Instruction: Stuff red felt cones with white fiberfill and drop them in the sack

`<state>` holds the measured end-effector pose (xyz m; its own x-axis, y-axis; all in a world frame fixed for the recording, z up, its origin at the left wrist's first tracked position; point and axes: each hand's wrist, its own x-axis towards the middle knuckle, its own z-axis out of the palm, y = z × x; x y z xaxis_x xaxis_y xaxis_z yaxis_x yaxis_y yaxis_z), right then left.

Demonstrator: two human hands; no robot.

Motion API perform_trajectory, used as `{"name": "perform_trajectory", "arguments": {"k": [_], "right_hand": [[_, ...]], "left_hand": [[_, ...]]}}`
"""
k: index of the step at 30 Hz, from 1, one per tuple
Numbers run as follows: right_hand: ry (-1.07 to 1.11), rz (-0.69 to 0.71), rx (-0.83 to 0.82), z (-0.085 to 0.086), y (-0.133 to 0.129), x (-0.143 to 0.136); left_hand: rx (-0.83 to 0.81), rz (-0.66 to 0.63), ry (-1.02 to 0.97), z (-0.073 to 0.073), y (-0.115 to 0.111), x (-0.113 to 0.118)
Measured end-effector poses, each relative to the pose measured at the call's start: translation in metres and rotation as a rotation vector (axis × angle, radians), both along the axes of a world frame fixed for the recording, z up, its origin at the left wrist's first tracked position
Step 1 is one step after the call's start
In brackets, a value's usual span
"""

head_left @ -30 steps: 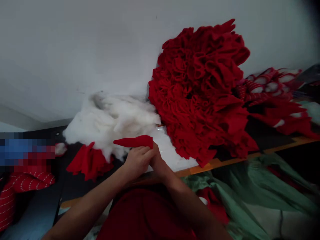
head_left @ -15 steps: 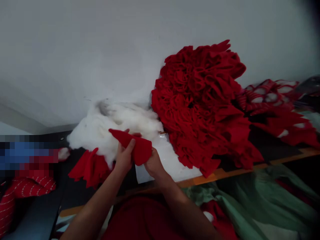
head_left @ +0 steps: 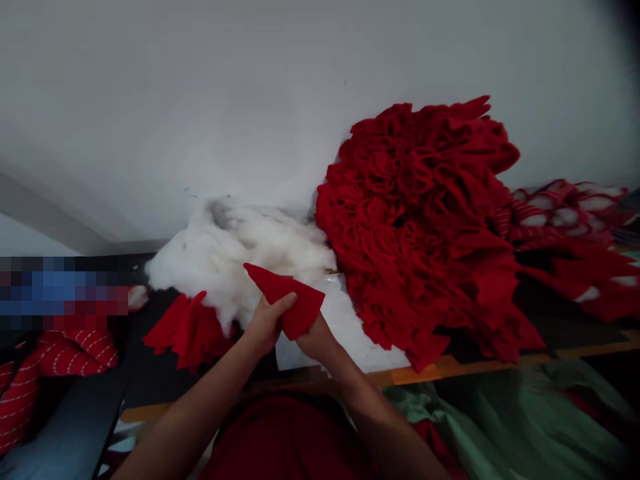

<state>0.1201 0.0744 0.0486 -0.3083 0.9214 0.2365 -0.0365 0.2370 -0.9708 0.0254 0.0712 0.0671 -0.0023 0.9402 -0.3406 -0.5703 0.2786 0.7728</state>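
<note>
My left hand (head_left: 269, 321) grips a red felt cone (head_left: 295, 305), thumb lying across its near side and the rest of the fingers behind it. The cone's point faces up and left; its wide end is at the lower right. At that wide end my right hand (head_left: 317, 339) reaches in or behind the felt, its fingers hidden. Just beyond the cone lies a heap of white fluffy stuffing (head_left: 240, 243). Red felt pieces (head_left: 187, 331) are bunched on the table left of my hands.
A large stack of red felt pieces (head_left: 425, 220) leans against the wall on the right. Beneath it lies a white sheet (head_left: 350, 347). Striped red-and-white items (head_left: 565, 217) sit farther right, others (head_left: 80, 353) at the left. Green cloth (head_left: 525, 407) hangs below the table edge.
My right hand has gone from the cone's lower right edge to in or behind its wide end, hiding its fingers. The view has shifted slightly.
</note>
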Motion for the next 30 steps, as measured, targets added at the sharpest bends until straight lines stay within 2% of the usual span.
{"name": "perform_trajectory", "arguments": {"k": [2,4,8,10,12,17,19,21,24,27,30], "right_hand": [[-0.046,0.072,0.03,0.001,-0.002,0.003],[-0.102,0.065,0.067,0.0,-0.006,0.003],[-0.288,-0.238,0.24,-0.01,-0.018,-0.003],[-0.341,-0.326,0.303,-0.015,-0.023,-0.005],[-0.345,-0.258,0.291,-0.015,-0.026,-0.005],[-0.279,0.091,0.195,-0.008,-0.022,0.004],[-0.266,0.138,0.214,-0.011,-0.02,0.005],[-0.258,0.096,0.216,-0.017,-0.018,0.003],[-0.185,-0.002,0.122,-0.022,-0.018,-0.001],[-0.104,-0.006,-0.009,-0.02,-0.018,-0.002],[-0.138,-0.096,0.004,-0.019,-0.02,-0.001]], "left_hand": [[0.096,0.056,-0.014,0.0,0.003,-0.003],[0.124,0.099,-0.018,0.0,0.005,-0.005],[0.102,0.146,-0.017,-0.002,0.009,-0.009],[0.133,0.114,-0.028,-0.002,0.008,-0.011],[0.171,0.025,-0.058,0.0,0.006,-0.012],[0.219,-0.262,-0.13,0.008,0.0,-0.018],[0.183,-0.369,-0.134,0.008,-0.001,-0.02],[0.128,-0.409,-0.126,0.006,-0.001,-0.022],[0.147,-0.274,-0.128,-0.001,-0.001,-0.022],[0.183,-0.088,-0.129,-0.006,0.001,-0.02],[0.089,0.031,-0.146,-0.007,0.006,-0.018]]}}
